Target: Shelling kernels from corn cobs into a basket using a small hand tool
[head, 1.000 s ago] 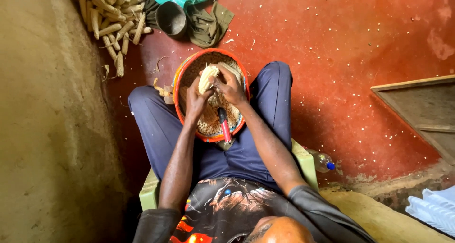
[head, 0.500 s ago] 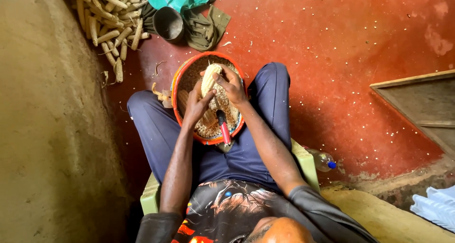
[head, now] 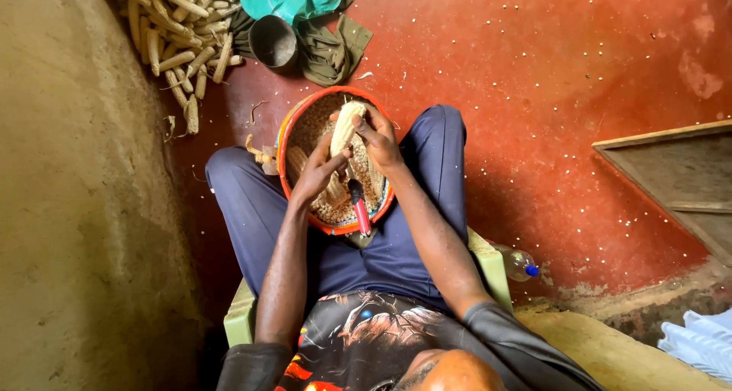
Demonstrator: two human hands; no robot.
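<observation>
Seated person, bare forearms, left hand (head: 319, 176) and right hand (head: 379, 141) bare, dark grey short sleeves, black shirt with colourful printed graphic, navy blue trousers

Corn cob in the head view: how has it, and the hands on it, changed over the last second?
The corn cob has swung from lying low over the orange basin to standing more upright, its tip raised. The left hand keeps its grip on the lower end; the right hand stays on the upper part. Nothing was let go. The basin, the red-handled tool and the cob pile stayed put.
</observation>
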